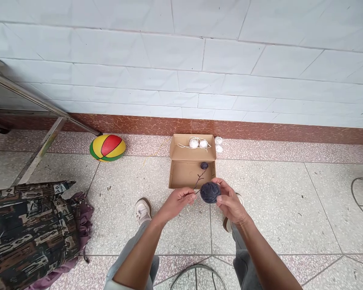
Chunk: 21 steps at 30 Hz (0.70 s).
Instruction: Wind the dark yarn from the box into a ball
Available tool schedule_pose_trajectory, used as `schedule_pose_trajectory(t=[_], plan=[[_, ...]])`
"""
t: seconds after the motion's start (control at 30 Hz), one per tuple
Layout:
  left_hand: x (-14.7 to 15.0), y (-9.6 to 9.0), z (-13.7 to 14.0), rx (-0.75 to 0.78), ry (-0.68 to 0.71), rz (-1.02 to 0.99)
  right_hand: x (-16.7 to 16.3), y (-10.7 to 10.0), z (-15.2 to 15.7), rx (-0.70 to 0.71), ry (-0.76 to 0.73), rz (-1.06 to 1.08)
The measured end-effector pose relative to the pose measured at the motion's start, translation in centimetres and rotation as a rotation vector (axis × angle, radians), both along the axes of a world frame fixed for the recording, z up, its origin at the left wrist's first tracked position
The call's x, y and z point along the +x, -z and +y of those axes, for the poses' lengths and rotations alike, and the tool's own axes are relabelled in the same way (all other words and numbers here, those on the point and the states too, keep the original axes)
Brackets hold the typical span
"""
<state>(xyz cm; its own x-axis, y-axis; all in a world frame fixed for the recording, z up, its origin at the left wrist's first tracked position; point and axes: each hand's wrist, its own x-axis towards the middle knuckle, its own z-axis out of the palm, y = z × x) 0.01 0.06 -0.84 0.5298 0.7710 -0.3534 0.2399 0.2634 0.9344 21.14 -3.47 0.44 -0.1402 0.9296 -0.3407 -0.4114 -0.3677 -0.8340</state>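
Note:
My right hand (232, 201) grips a dark navy ball of yarn (210, 192) from its right side, thumb and fingers around it. A strand of dark yarn (199, 177) is pinched between the thumb and fingers of my left hand (180, 201), just left of the ball. That strand runs down to a smaller dark yarn ball (204, 165) lying in an open cardboard box (181, 173) on the floor. On the box's opened lid rest two white yarn balls (194, 142) with loose white ends.
White round items (218, 144) sit right of the lid. A colourful ball (108, 148) lies near the wall, beside a metal frame (48, 137). Patterned cloth (33, 233) fills the lower left. Round metal rings show at the bottom (199, 268) and right edge (358, 193).

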Motion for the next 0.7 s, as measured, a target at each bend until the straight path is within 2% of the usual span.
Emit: schedule_pose_trajectory(t=[0.1, 0.2, 0.43, 0.5, 0.57, 0.7], plan=[[0.0, -0.3, -0.3, -0.02, 0.128, -0.017, 0.1, 0.6, 0.3, 0.011, 0.159, -0.096], [0.1, -0.6, -0.5, -0.061, 0.24, -0.026, -0.1, 1.4, 0.3, 0.082, 0.24, -0.287], [-0.3, -1.0, -0.6, -0.14, 0.349, -0.087, 0.0, 3.1, -0.1, 0.278, 0.161, -0.819], [-0.6, -1.1, -0.6, -0.142, 0.321, -0.12, 0.1, 3.1, 0.0, 0.304, 0.087, -0.887], [-0.8, -1.2, -0.5, -0.131, 0.224, -0.141, 0.1, 2.8, 0.0, 0.269, -0.042, -0.861], [-0.9, -1.1, -0.2, -0.062, -0.058, -0.14, -0.4, 1.7, -0.2, 0.042, -0.335, -0.563]])
